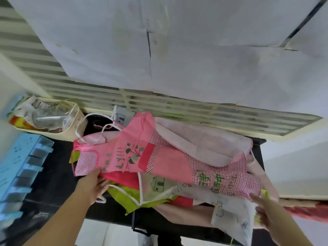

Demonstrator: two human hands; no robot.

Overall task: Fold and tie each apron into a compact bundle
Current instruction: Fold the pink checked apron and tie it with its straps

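Lying across pile: pink apron with gingham trim and green print [134,153] is spreading over other aprons on black table [58,167].
Left hand [96,185]: is reaching under apron's left end, fingers tucked beneath cloth; grip cannot be told.
Right hand [266,210]: is pinching apron's checked right end [245,185], thumb on top.
Far left: cream bin of plastic wrappers [46,116] is sitting beside pile.

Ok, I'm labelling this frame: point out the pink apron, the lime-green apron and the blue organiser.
pink apron [124,144]: head view, printed bib panel.
lime-green apron [124,196]: head view, edge below the pile.
blue organiser [16,166]: head view, its top face.
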